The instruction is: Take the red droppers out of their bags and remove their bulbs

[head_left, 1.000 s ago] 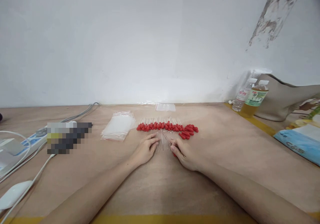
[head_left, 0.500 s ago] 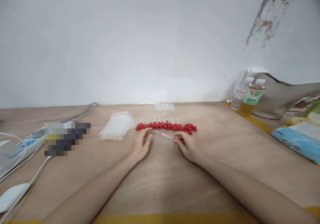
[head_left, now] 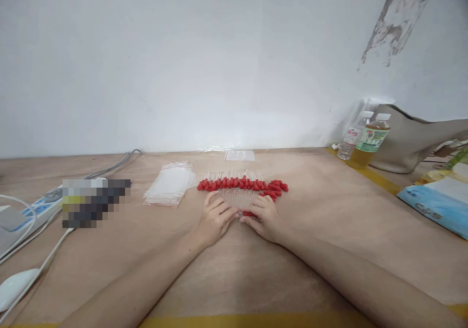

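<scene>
My right hand [head_left: 266, 217] is closed on a red rubber bulb [head_left: 249, 214], low in front of the clear tubes. Beside it, my left hand [head_left: 218, 217] is closed, its thumb and fingertips pinching the end of a clear dropper tube that is mostly hidden by the fingers. Between and behind the hands lies a row of bare clear tubes [head_left: 239, 197]. Farther back, several droppers [head_left: 228, 182] with red bulbs lie side by side, tubes pointing to the wall. Loose red bulbs [head_left: 278, 185] are heaped at the row's right end, partly behind my right fingers.
A stack of clear zip bags [head_left: 170, 184] lies left of the droppers, and another bag [head_left: 239, 155] lies by the wall. A power strip [head_left: 40, 216] with cables is at left. Two bottles [head_left: 369, 140], a grey bag [head_left: 402, 138] and a blue tissue pack [head_left: 433, 208] are at right.
Both hands have come together and moved nearer me. My left hand, open before, has closed at the tube's end. The red bulb in my right hand now shows between the hands.
</scene>
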